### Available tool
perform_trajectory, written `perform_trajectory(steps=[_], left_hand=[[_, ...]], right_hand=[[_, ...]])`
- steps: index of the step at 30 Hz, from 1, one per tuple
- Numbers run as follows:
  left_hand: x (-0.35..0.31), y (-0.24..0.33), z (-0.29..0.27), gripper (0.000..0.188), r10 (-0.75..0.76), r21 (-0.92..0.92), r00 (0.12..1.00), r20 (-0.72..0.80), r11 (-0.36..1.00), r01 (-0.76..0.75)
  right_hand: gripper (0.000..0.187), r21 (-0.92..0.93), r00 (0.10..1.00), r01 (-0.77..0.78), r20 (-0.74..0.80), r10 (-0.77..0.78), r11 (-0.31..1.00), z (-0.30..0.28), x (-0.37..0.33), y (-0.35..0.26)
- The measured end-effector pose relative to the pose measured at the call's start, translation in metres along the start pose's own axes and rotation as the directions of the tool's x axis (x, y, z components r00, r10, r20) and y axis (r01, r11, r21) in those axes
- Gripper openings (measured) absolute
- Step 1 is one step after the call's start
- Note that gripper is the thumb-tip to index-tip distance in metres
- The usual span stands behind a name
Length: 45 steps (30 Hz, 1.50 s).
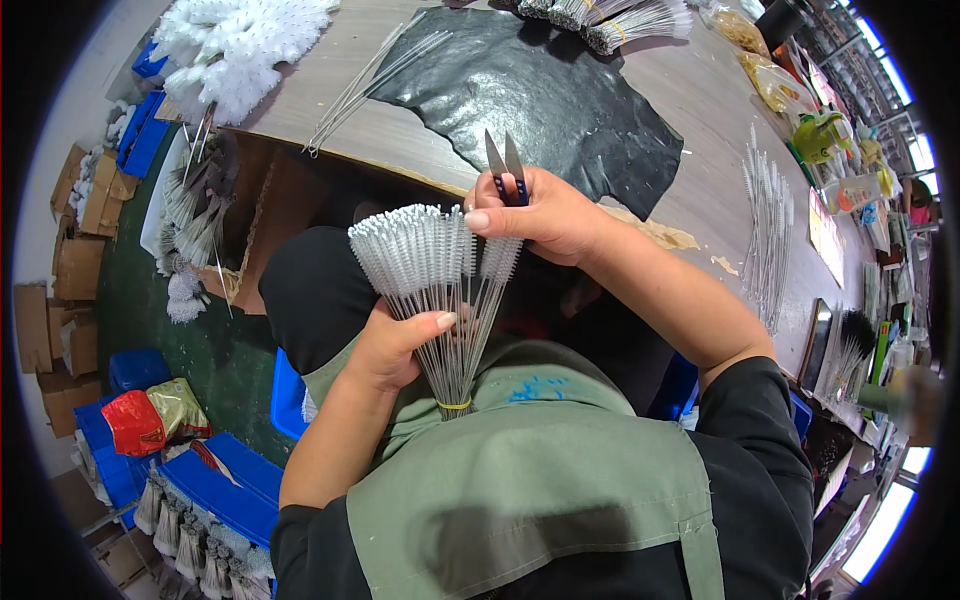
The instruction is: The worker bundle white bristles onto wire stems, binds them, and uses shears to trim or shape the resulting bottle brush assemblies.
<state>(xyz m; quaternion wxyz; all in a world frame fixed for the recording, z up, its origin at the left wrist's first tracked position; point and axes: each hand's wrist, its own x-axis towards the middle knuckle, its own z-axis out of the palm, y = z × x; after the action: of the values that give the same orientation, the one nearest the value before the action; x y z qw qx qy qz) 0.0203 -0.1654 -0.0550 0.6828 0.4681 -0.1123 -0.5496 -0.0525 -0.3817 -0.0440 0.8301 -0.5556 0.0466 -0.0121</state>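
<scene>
A fanned bundle of thin wire brushes (410, 250) with pale bristle heads stands upright over my lap. A yellow band (454, 406) ties the wire stems together near their lower ends. My left hand (392, 342) is closed around the stems, its thumb lying across them. In my right hand (535, 215) is a pair of thread snips (508, 165) with dark blue grips, the two blades pointing up and apart. The thumb and fingers of that hand also touch the brush heads at the bundle's right side, where a few stand separated from the others.
A black sheet (530, 95) covers part of the table (700, 215) ahead, with loose wire brushes (375, 85) beside it. More brushes (768, 235) lie at the right. White brush bundles (235, 50) rise at the far left. Blue bins (225, 485) and cardboard boxes (75, 265) stand left.
</scene>
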Motion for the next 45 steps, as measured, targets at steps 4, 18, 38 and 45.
perform_trajectory(steps=[4, 18, 38, 45], left_hand=[[-0.002, 0.0, -0.004, 0.049, -0.07, -0.011, 0.997, -0.013, 0.997, 0.07], [-0.005, -0.003, -0.007, 0.042, 0.005, -0.064, 1.0, 0.018, 0.998, -0.004], [-0.006, -0.003, -0.008, 0.043, -0.019, -0.058, 1.0, -0.004, 0.998, 0.019], [-0.007, -0.002, -0.007, 0.042, -0.017, -0.058, 1.0, -0.024, 0.998, 0.015]], right_hand=[[0.029, -0.046, 1.0, -0.002, -0.031, 0.001, 0.999, 0.003, -0.003, -0.005], [0.028, -0.066, 0.999, 0.023, -0.027, -0.025, 0.998, 0.003, -0.002, -0.003], [0.019, -0.08, 0.999, -0.038, -0.023, 0.036, 0.996, 0.003, -0.002, -0.006], [0.021, -0.083, 0.997, 0.014, -0.078, -0.021, 0.996, 0.007, -0.005, -0.008]])
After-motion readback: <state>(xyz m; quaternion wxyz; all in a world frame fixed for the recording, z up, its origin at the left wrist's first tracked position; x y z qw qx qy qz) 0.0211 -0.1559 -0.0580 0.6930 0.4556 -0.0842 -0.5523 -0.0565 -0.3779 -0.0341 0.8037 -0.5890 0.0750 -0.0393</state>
